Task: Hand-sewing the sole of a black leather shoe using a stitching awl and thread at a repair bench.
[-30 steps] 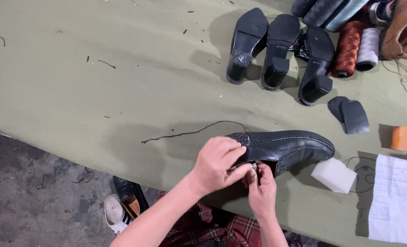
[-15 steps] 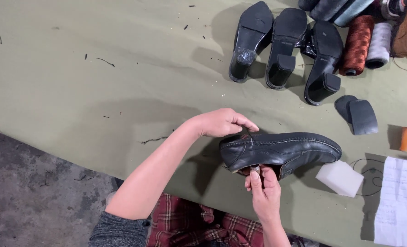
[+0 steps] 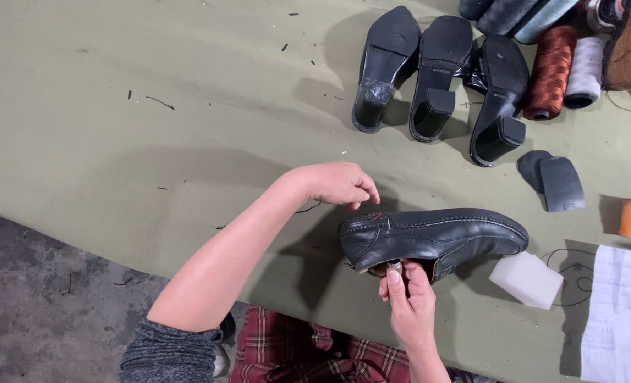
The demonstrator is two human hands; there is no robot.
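Black loafer is lying at lower centre — right hand is pinching a small tool under it, left hand, fingers loosely curled, is hovering beside — stitching looking unfinished.

Black leather loafer: lies on its side, toe pointing right, raised at the near edge of the green table, heel end left.
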